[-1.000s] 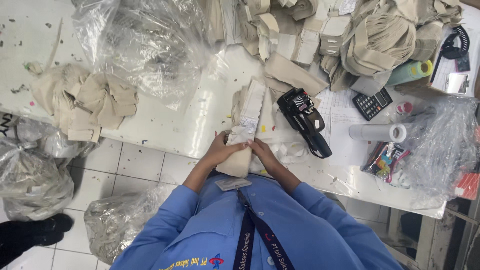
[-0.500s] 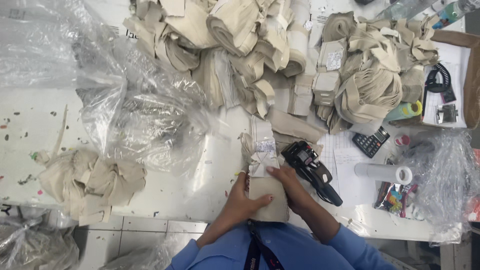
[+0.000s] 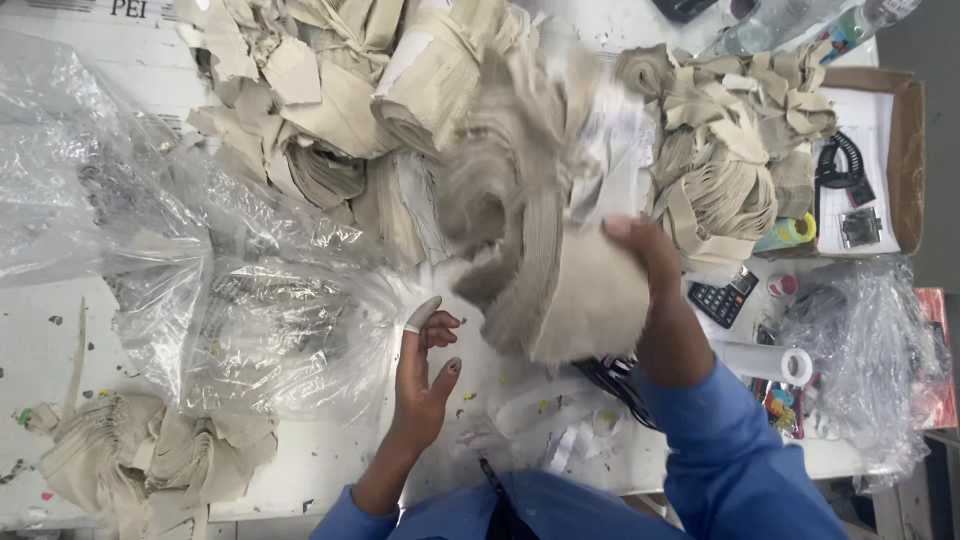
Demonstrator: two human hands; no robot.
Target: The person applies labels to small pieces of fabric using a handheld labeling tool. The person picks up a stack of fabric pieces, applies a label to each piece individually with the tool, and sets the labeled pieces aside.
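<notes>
Since half a second ago the beige fabric bundle (image 3: 560, 270) has left the white table (image 3: 60, 330); the right hand (image 3: 640, 250) grips it, swinging blurred above the fabric piles (image 3: 330, 110). The left hand (image 3: 425, 365) hovers open, empty.

plastic bags (image 3: 250, 300) left | fabric bundles (image 3: 400, 90) behind | calculator (image 3: 727, 295), paper roll (image 3: 765, 362) right

Matt beige cloth bundle (image 3: 560, 290), glossy crinkled clear plastic bags (image 3: 250, 300), brown cardboard tray (image 3: 905, 150), scuffed white tabletop (image 3: 40, 340).
</notes>
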